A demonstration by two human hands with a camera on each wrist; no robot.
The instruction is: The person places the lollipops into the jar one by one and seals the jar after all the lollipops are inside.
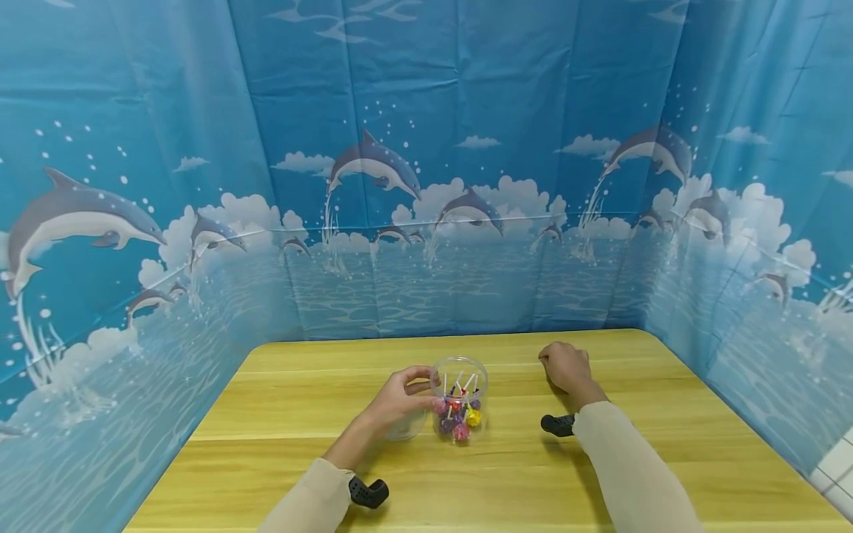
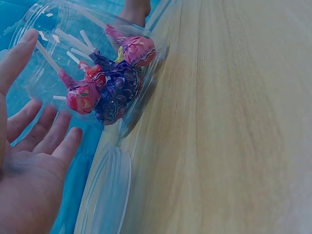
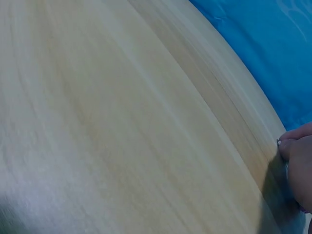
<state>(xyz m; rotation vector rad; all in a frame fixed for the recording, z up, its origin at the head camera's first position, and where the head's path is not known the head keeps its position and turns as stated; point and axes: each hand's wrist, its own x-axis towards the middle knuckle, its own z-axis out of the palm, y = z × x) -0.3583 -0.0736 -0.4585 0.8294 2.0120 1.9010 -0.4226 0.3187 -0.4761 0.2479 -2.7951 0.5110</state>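
A clear plastic jar [image 1: 458,377] stands on the table, holding several lollipops [image 1: 461,416] in pink, purple, red and yellow wrappers, their white sticks pointing up. My left hand [image 1: 403,396] is at the jar's left side, thumb and fingers spread and loosely bent near its wall. In the left wrist view the palm of that hand [image 2: 36,165] faces the jar [image 2: 122,29]; firm contact cannot be made out. A clear round lid [image 2: 109,190] lies below this hand. To the jar's right, my right hand [image 1: 565,366] has curled fingers, pinching a mostly hidden lollipop whose purple wrapper [image 3: 304,210] peeks out.
The wooden table [image 1: 300,459] has rounded far corners. A blue curtain with dolphins [image 1: 413,289] hangs close behind it and along both sides. Each wrist carries a black device [image 1: 368,492]. White tiles [image 1: 836,466] show at the far right.
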